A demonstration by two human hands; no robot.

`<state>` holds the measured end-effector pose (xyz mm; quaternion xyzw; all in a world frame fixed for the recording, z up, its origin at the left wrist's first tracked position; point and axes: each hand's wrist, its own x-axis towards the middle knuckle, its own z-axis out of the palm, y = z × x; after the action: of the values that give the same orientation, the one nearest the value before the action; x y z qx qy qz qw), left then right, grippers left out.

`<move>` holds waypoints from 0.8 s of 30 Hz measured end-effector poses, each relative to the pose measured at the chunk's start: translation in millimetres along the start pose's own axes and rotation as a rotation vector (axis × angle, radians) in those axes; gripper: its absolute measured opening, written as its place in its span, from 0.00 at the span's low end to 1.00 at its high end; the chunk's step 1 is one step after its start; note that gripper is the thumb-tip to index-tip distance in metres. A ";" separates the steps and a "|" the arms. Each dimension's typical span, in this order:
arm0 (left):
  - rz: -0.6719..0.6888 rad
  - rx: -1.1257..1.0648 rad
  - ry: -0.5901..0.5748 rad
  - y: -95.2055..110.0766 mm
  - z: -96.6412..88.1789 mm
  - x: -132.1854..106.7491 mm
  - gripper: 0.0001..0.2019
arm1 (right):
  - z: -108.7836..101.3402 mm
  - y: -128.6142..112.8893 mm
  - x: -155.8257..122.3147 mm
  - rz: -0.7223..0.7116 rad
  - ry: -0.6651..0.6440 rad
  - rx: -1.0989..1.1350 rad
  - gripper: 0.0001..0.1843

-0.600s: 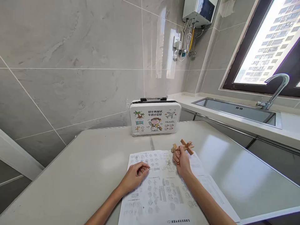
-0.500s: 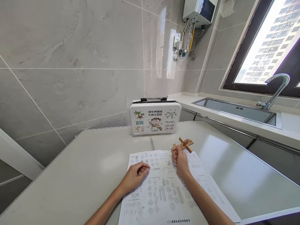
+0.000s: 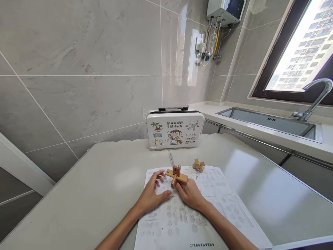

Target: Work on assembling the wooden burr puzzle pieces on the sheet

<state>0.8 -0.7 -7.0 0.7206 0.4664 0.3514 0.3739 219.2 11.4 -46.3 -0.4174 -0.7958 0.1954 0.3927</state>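
Note:
A wooden interlocking puzzle, made of crossed bars, is held just above the paper by my right hand, whose thumb and fingers grip its lower right side. My left hand is beside the puzzle's left end with thumb and fingers apart, forming an open curve. Its fingertips come close to the wood; whether they touch it I cannot tell. A second, smaller wooden puzzle of crossed pieces rests at the top edge of the printed sheet, which lies under both hands.
A white cartoon-printed case stands upright at the back of the table. Along the right run a counter with a sink and a faucet. A water heater hangs on the tiled wall.
My right hand has brought the held puzzle left and nearer, toward my left hand. My left hand's fingers have spread. The smaller puzzle now shows on the sheet's far edge.

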 end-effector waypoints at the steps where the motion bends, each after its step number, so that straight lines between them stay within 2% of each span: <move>1: 0.005 -0.019 0.007 -0.7 -0.3 -0.5 0.39 | -0.6 -3.1 -0.4 -0.030 -0.022 -0.001 0.14; 4: 0.037 -0.098 -0.042 -0.6 -2.4 -1.6 0.49 | -2.9 -11.7 -0.7 -0.098 -0.100 0.006 0.12; 9: 0.066 -0.151 -0.157 4.2 -3.1 -3.4 0.57 | -3.8 -18.5 -0.2 -0.179 -0.165 0.007 0.10; 14: 0.099 -0.172 -0.197 8.1 -1.0 -4.2 0.52 | -5.4 -21.7 0.7 -0.215 -0.181 0.040 0.07; 18: 0.076 -0.145 -0.163 9.2 -1.4 -4.3 0.47 | -7.8 -25.0 0.2 -0.147 -0.200 0.054 0.08; 24: 0.034 -0.178 -0.105 11.5 -2.1 -4.1 0.44 | -9.7 -26.1 -0.2 -0.074 -0.164 0.112 0.06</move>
<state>2.4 -7.3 3.4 0.7097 0.4008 0.3594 0.4545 213.6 -3.9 -23.7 -0.3478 -0.8280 0.2585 0.3559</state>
